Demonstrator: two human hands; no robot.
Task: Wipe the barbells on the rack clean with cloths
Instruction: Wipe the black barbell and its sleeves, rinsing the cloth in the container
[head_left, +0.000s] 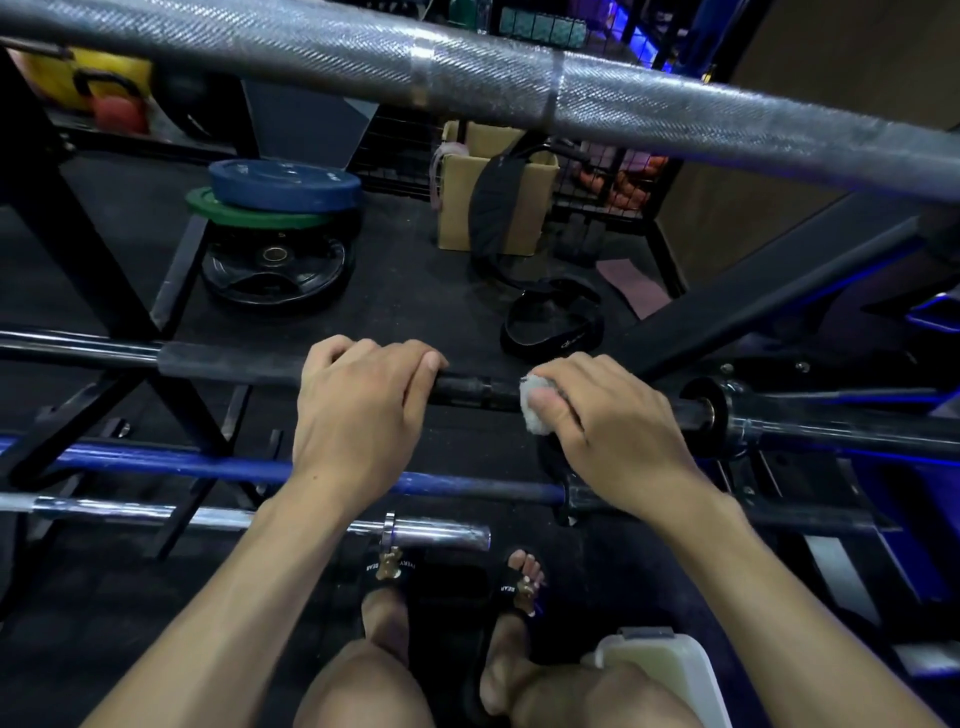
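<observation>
A person's left hand (358, 395) is gripping the black barbell (228, 361), running nine to three o'clock, while the right hand (608, 415) is apparently pressing a white cloth (535, 410) around it.

White fluffy cloth (535, 410), black barbell (478, 387), blue bar (208, 465), cross-hatched grey steel bar (467, 73), blue plate (284, 184) over green plate (249, 213)

Left hand (358, 410) grips black barbell (228, 361); right hand (613, 421) presses white cloth (535, 402) on it.

Black rack (78, 249) carries black barbell (234, 361); blue barbell (208, 462), chrome barbell (431, 532) below.
</observation>
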